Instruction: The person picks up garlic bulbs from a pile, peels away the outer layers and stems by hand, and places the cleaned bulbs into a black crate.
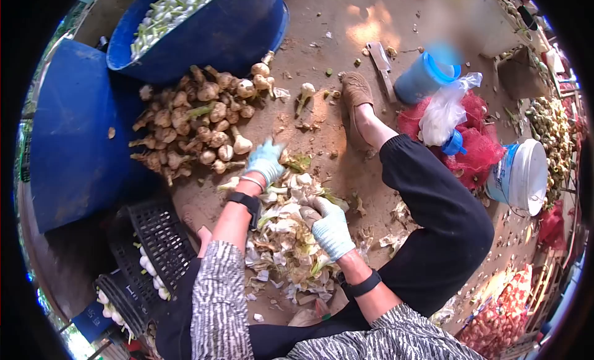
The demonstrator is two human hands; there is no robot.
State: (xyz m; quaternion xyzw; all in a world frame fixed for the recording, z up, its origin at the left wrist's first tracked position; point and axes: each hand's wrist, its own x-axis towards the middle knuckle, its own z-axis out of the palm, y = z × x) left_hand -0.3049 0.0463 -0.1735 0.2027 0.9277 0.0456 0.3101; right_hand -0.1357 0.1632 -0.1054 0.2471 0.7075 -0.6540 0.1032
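Observation:
My left hand [266,162], in a pale blue-green work glove, is low over the floor at the near right edge of a heap of unpeeled garlic bulbs [198,118]. Its fingers are smeared by motion. My right hand [331,230], gloved alike with soiled fingertips, has its fingers curled together above a pile of garlic peelings [281,236]. I cannot tell what it holds. A lone garlic bulb [305,97] with its stem lies beyond the left hand.
A blue tub [210,32] holds trimmed garlic. Black crates [162,236] with white bulbs stand at left. On the right are a cleaver [381,66], a blue container [421,78], red mesh bags [476,152] and a white bucket [526,177]. My bent leg [439,217] borders the peelings.

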